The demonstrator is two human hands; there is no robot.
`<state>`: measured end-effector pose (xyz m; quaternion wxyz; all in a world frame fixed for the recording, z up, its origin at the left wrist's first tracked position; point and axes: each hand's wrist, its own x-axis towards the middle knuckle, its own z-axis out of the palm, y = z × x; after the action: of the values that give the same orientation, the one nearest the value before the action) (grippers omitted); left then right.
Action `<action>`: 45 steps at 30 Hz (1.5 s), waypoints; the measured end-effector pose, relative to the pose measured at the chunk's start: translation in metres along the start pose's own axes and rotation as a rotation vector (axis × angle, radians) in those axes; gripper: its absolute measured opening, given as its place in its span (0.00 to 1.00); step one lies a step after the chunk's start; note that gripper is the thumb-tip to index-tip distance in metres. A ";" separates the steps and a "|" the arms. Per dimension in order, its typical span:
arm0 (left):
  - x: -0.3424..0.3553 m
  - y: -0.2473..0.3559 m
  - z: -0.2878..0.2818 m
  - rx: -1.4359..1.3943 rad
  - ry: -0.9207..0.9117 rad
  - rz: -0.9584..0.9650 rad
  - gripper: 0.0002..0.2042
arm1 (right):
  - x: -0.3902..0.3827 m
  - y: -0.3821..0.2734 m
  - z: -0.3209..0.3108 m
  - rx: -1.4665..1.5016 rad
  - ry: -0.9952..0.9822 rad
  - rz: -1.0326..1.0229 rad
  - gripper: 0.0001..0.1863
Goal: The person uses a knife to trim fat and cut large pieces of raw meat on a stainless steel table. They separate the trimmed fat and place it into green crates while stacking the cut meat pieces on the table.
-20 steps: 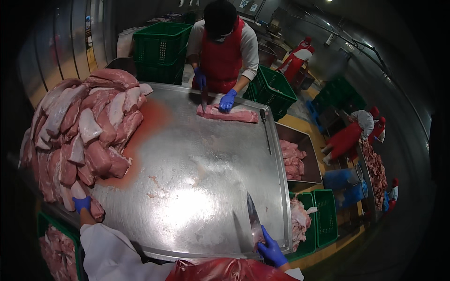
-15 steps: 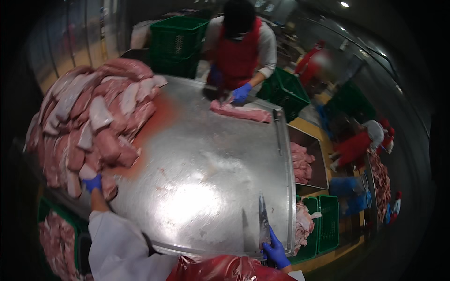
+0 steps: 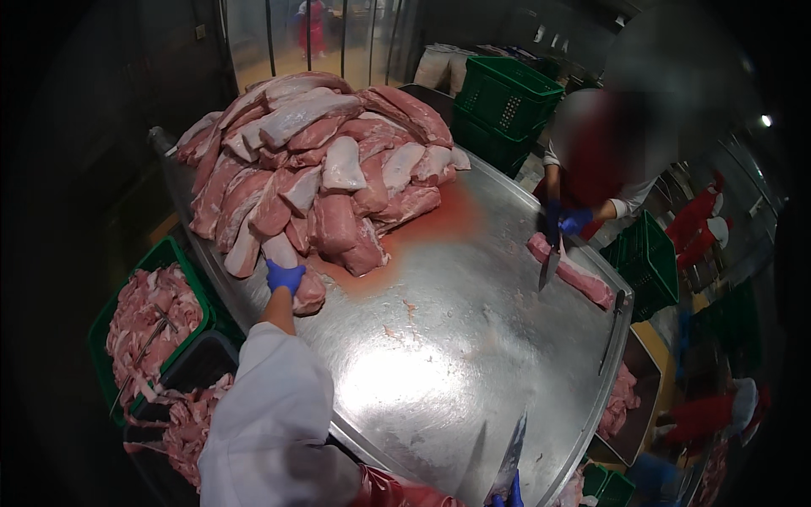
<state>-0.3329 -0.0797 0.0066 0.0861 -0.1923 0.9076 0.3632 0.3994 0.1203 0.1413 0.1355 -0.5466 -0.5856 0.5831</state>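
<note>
My left hand [image 3: 285, 277], in a blue glove, is closed on the end of a piece of pork [image 3: 279, 250] with pale fat at the near edge of a big meat pile [image 3: 317, 160]. Another pink chunk [image 3: 309, 294] lies right beside that hand. At the lower edge my right hand [image 3: 508, 498], also blue-gloved and partly cut off by the frame, grips a knife [image 3: 512, 448]. Its long blade points away from me over the steel table [image 3: 473, 338].
Across the table a co-worker's gloved hand [image 3: 576, 222] rests near a long meat strip [image 3: 583, 279], beside their knife [image 3: 548, 269]. A steel rod [image 3: 612, 331] lies along the right edge. Green crates [image 3: 182, 253] of meat stand at left; others [image 3: 507, 106] stand behind.
My view has turned left, so the pile and table appear farther right. My left hand stays on the pork, and the knife stays in my right. The co-worker's blade now shows clearly.
</note>
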 end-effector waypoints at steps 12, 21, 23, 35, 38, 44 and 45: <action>-0.118 -0.038 0.000 0.139 0.029 -0.065 0.62 | -0.014 -0.009 -0.028 0.008 -0.044 -0.043 0.38; -0.328 -0.047 0.033 0.156 -0.049 -0.160 0.62 | -0.013 0.047 -0.083 0.022 -0.076 -0.024 0.38; -0.382 -0.050 0.046 0.171 -0.086 -0.114 0.60 | -0.008 0.050 -0.091 -0.015 -0.108 -0.066 0.38; -0.544 -0.145 0.059 0.214 -0.531 0.608 0.58 | 0.002 0.095 -0.149 0.071 -0.116 -0.170 0.39; -0.556 -0.141 0.056 0.275 -0.685 0.724 0.58 | 0.001 0.107 -0.162 0.165 -0.114 -0.108 0.39; -0.562 -0.133 0.061 0.512 -0.892 0.978 0.59 | 0.013 0.124 -0.171 0.040 -0.007 -0.269 0.39; -0.566 -0.132 0.061 0.557 -0.912 1.009 0.59 | 0.012 0.120 -0.173 0.056 -0.007 -0.242 0.39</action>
<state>0.2376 0.0373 0.0474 0.3232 0.4479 0.8184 0.1584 0.5905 0.1888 0.0850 0.2181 -0.4661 -0.6313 0.5802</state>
